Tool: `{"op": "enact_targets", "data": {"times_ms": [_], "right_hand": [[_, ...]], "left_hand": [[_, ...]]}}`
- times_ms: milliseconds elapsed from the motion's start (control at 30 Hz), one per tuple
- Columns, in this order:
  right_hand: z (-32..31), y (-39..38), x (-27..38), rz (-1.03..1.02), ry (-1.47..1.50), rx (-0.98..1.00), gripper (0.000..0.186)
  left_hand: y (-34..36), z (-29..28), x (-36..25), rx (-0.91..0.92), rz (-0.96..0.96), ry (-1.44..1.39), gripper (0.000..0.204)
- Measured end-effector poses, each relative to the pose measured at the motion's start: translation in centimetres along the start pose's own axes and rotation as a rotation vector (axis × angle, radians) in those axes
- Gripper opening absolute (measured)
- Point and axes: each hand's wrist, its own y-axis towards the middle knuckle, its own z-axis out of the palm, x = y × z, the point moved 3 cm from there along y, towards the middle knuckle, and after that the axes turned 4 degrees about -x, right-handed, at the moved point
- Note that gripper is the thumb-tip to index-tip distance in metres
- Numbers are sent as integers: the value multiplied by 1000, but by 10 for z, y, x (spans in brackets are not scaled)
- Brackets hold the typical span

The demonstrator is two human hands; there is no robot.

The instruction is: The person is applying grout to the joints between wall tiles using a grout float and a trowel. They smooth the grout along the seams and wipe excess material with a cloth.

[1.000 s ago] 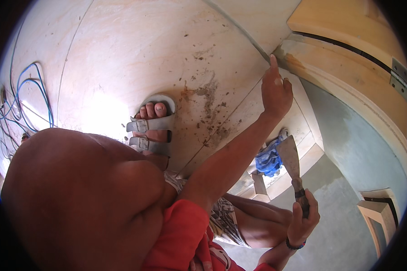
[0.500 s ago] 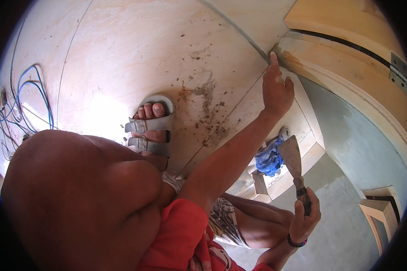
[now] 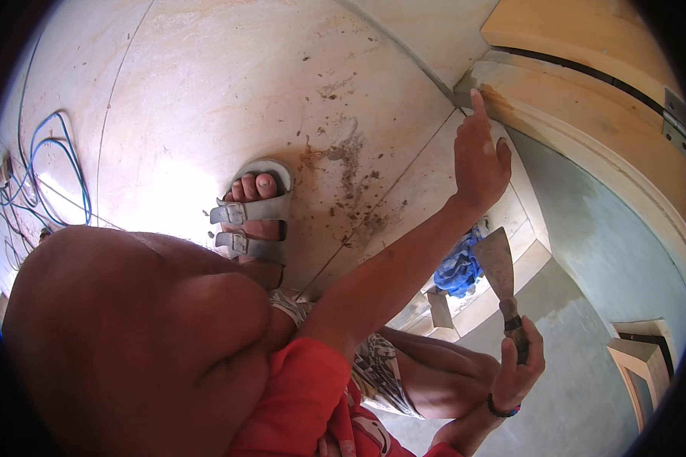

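My left hand reaches to the corner where the pale floor tiles meet the wooden door frame. Its index finger is stretched out with the tip at a patch of grey-brown filler on the frame's end; the thumb stands apart and nothing shows in the hand. Lower right, my right hand is closed round the dark handle of a putty knife, whose broad, dull metal blade points upward. A crumpled blue cloth lies on a tiled step behind the blade.
My sandalled foot stands beside dirt crumbs on the tiles. Coiled cables lie at the left. A grey plastered surface runs below the frame, and a small wooden frame is at lower right. A hinge sits top right.
My left hand has shifted right along the corner, its fingertip now further onto the frame's edge. The putty knife in my right hand has moved slightly to the right.
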Motion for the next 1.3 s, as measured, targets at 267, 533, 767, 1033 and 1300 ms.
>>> {"op": "enact_targets", "data": {"times_ms": [267,533,767,1033,1300], "right_hand": [[2,2,6,-27,9,20,36],[1,3,4,-41,-7,37,36],[2,5,5,-43,4,44,35],[3,6,3,-33,-3,50,36],[2,6,4,-53,-9,55,37]], "left_hand": [[0,-3,44,-1,-128,32,84],[-2,-3,50,-45,-68,40,78],[-5,1,51,-47,40,104,76],[1,0,50,66,-24,115,77],[4,-4,41,145,10,354,78]]}}
